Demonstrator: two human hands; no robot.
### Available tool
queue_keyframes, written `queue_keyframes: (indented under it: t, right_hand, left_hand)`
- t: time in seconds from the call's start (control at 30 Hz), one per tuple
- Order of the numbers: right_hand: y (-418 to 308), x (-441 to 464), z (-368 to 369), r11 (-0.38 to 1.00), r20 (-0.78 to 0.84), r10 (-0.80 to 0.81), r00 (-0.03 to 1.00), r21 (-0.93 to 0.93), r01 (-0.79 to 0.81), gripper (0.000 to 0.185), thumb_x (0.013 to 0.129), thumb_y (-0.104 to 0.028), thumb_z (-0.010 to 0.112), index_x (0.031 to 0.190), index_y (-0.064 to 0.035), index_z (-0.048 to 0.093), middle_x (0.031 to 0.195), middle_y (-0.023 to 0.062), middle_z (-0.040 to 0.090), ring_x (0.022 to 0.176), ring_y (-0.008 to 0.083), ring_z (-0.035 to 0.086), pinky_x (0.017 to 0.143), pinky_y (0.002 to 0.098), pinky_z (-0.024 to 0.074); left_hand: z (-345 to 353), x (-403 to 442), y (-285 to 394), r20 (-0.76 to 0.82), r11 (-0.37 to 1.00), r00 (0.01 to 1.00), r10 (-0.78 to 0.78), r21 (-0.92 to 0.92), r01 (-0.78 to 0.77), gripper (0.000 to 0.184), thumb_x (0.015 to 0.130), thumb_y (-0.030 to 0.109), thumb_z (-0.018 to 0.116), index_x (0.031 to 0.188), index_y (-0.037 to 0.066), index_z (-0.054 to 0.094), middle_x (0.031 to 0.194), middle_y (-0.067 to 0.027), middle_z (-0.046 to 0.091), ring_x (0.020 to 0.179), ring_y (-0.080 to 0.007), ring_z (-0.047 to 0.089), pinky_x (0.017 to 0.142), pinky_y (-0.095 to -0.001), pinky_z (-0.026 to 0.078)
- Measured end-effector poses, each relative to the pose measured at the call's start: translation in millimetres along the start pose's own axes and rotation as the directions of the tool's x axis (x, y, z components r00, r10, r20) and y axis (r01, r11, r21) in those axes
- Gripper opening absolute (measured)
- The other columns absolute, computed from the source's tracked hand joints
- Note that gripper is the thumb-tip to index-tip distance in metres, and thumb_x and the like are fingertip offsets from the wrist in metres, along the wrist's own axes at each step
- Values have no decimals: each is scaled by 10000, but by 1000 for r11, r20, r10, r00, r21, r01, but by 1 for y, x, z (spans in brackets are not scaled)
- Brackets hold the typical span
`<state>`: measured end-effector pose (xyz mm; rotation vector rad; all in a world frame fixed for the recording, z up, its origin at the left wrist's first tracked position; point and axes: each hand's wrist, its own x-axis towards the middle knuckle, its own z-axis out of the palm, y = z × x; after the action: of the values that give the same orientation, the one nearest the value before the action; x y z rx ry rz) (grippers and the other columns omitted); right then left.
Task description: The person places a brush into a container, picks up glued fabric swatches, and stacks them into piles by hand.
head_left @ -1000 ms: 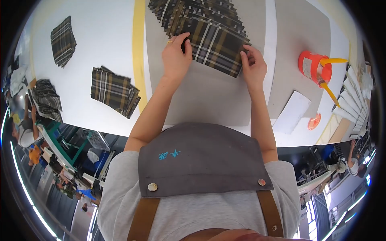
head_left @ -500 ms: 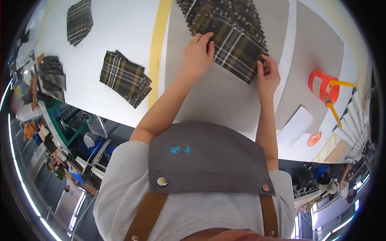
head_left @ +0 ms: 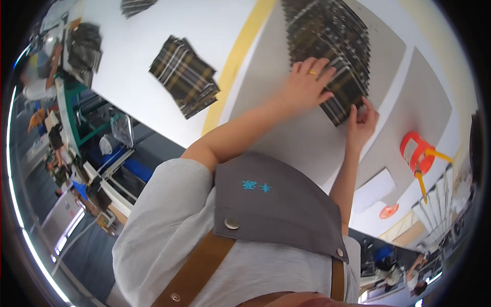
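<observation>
A spread of overlapping plaid fabric pieces (head_left: 327,38) with zigzag edges lies on the grey board. My left hand (head_left: 307,87), with a ring on one finger, rests over the left part of the nearest pieces; its fingers are stretched out and somewhat blurred. At the lower right edge of the top plaid piece (head_left: 340,105), my right hand (head_left: 362,125) has its fingers curled, thumb and forefinger closed at the cloth's edge. Fingers and cloth partly hide each other there.
A smaller plaid stack (head_left: 184,74) lies left of the yellow strip (head_left: 245,41). To the right stand a red tub (head_left: 417,153) with yellow-handled tools, a white paper (head_left: 376,189) and a red round lid (head_left: 389,211). Another person (head_left: 43,82) sits at far left.
The view has turned, so the table appears shifted right and tilted. My left hand has moved from the cloth's upper left corner onto its surface, fingers spreading. My right hand stays at the right edge.
</observation>
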<state>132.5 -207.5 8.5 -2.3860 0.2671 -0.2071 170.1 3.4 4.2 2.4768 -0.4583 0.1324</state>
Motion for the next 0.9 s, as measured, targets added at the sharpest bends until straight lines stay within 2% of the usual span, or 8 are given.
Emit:
queue_keyframes:
  t: [0.17, 0.27, 0.3, 0.4, 0.5, 0.53, 0.7, 0.9]
  right_hand:
    - [-7, -2, -18, 991, 300, -35, 953, -114, 72, 552, 764, -251, 814, 1274, -172, 617, 951, 49, 479, 865, 212, 520, 741, 332, 461]
    - [-9, -2, -20, 990, 325, 0, 946, -134, 46, 572, 757, -250, 818, 1284, -168, 612, 942, 43, 477, 841, 201, 497, 734, 323, 453]
    - [-8, -1, -19, 990, 323, 8, 947, -135, 37, 577, 753, -248, 820, 1285, -166, 613, 940, 41, 477, 828, 197, 488, 732, 319, 450]
    - [-3, -4, -18, 995, 314, -24, 949, -88, 54, 569, 768, -240, 816, 1290, -145, 611, 935, 24, 476, 784, 164, 448, 716, 290, 433]
    - [11, -6, -15, 1000, 275, 14, 961, -13, -11, 532, 806, -219, 796, 1297, -130, 609, 950, 12, 479, 762, 135, 415, 705, 266, 428]
    - [12, -9, -14, 997, 253, 46, 966, 45, -59, 516, 817, -213, 789, 1293, -125, 610, 970, 14, 491, 768, 130, 422, 704, 262, 430]
    - [-4, -21, -13, 975, 165, 82, 983, 193, -113, 449, 852, -198, 763, 1268, -107, 618, 1103, 42, 551, 829, 132, 488, 710, 267, 451]
    - [-31, -41, -24, 991, 85, -73, 994, 115, 63, 382, 867, -178, 736, 1227, -96, 638, 1193, 61, 577, 921, 148, 547, 718, 272, 459]
  left_hand:
    - [-11, 1, 0, 110, 999, 993, -33, -8, 34, 764, 710, 452, 807, 1329, 105, 523, 1375, -136, 465, 1247, -337, 426, 1002, -473, 352]
    - [-8, -6, -20, -43, 933, 997, -58, -357, 39, 717, 742, 424, 802, 1321, 101, 529, 1384, -138, 464, 1261, -343, 425, 1010, -473, 364]
    - [-25, -10, -26, -181, 938, 970, -162, -333, 94, 571, 782, 326, 775, 1260, 89, 570, 1320, -132, 524, 1226, -349, 457, 1016, -475, 372]
    - [-90, -40, -113, -470, 958, 849, -242, 25, 287, 363, 793, 191, 717, 1126, 80, 622, 1154, -112, 612, 1134, -315, 517, 997, -463, 373]
    - [-154, -103, -191, -696, 523, 618, -366, 396, 755, 492, 775, 266, 732, 1204, 67, 598, 1233, -208, 554, 1232, -381, 430, 1062, -535, 270]
    - [-170, -124, -211, -703, 347, 533, -470, 408, 844, 563, 771, 272, 749, 1249, 39, 564, 1277, -249, 524, 1262, -409, 404, 1082, -525, 278]
    - [-224, -151, -226, -450, 345, 366, -815, 132, 930, 581, 801, 184, 745, 1283, -36, 507, 1182, -279, 596, 1148, -406, 561, 944, -461, 482]
    - [-233, -132, -201, -382, 380, 451, -806, 250, 891, 366, 856, 189, 663, 1163, -3, 608, 1031, -191, 688, 943, -351, 673, 805, -448, 536]
